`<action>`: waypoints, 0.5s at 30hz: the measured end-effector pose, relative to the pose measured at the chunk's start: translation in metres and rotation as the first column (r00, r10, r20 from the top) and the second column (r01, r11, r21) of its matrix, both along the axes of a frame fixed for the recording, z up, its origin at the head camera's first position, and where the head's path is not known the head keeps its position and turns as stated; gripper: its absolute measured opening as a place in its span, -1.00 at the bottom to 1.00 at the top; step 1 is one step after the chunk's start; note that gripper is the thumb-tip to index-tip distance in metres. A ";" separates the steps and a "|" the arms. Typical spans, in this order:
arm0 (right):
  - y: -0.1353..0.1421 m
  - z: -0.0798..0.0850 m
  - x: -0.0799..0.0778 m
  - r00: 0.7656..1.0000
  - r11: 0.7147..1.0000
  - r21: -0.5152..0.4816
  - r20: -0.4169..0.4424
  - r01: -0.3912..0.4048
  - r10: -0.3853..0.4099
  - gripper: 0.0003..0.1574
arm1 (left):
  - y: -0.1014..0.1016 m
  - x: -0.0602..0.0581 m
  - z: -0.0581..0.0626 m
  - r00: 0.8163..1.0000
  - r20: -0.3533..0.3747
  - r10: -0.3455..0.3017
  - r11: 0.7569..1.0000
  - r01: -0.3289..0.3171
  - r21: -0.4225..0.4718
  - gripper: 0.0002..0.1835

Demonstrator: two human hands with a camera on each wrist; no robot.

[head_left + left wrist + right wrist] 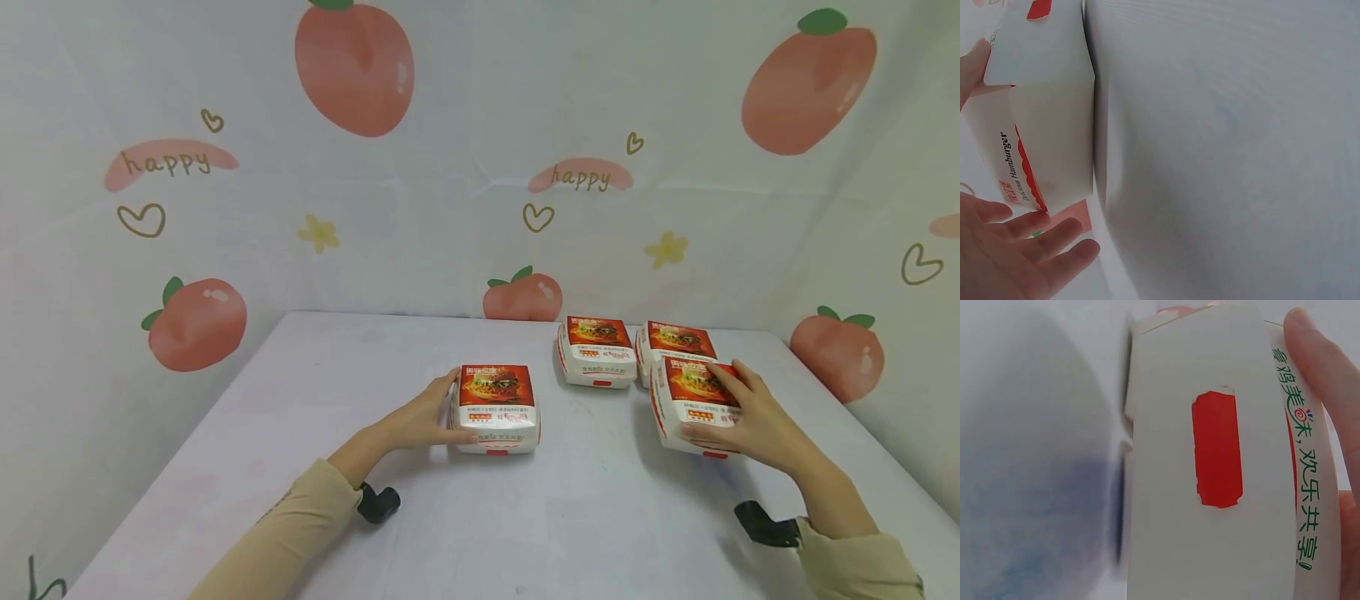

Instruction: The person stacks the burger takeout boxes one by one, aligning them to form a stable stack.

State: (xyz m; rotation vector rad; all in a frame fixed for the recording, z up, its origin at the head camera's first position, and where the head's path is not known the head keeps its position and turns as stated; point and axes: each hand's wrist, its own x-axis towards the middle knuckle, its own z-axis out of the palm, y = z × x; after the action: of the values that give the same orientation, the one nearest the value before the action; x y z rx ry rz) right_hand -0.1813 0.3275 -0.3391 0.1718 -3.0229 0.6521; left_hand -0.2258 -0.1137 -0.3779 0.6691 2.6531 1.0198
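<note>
My left hand (422,418) spans the left side of a white and red hamburger box (497,433), thumb at the front and fingertips at the back. That box is on or very near the table. In the left wrist view the thumb meets its edge, and the other fingers (1066,265) spread beside the side wall. A second hamburger box (675,421), slightly tilted, is gripped by my right hand (757,421) from the right, apparently just above the tabletop. The right wrist view shows the box's front flap with a red tab (1217,450).
Two more hamburger boxes stand side by side at the back right: one box (597,358) and another box (678,337), partly hidden behind the held one. The white table (480,533) ends at a fruit-printed cloth backdrop (465,167). Black pieces (378,504) jut from both wrists.
</note>
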 end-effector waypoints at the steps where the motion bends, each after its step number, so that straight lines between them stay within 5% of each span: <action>1: -0.002 0.002 0.000 1.000 1.000 -0.001 -0.008 -0.005 0.005 0.34 | 0.000 0.000 0.000 1.000 -0.001 -0.001 1.000 0.001 -0.001 0.19; 15: -0.025 0.025 -0.005 0.995 0.998 0.014 -0.073 -0.068 0.069 0.34 | 0.001 0.000 0.000 1.000 0.010 0.007 1.000 -0.007 -0.024 0.18</action>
State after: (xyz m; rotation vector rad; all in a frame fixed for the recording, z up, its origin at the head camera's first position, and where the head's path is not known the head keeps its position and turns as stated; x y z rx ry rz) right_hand -0.1860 0.3028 -0.3144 0.2939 -2.9624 0.6192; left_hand -0.2262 -0.1127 -0.3775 0.6484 2.6567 0.9886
